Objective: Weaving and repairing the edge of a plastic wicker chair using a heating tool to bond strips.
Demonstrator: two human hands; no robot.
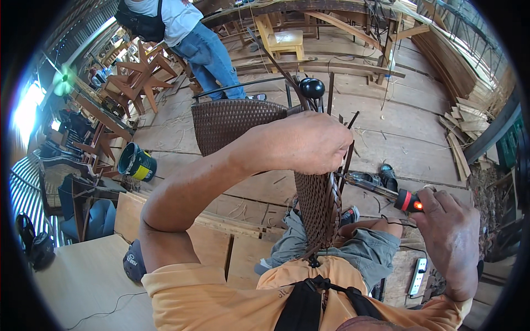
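Observation:
A dark brown woven chair piece stands in front of me, with one panel (237, 122) spreading left and another woven side (316, 207) running down toward my lap. At its upper edge my left hand (314, 144) is closed, fingers pinched around a loose brown strip (349, 157). My right hand (448, 234) grips a soldering iron (407, 201) by its black and red handle, where an orange light glows. The iron's metal shaft points left at the woven edge, just below my left fingers. A glossy black ball (312, 88) sits at the top of the frame.
A power strip (418, 277) lies at my right. To the left stand a dark bucket (137, 161) and a plywood sheet (77, 281). A person in jeans (207, 60) stands ahead. Farther off are a wooden chair (281, 41) and stacked planks (450, 60).

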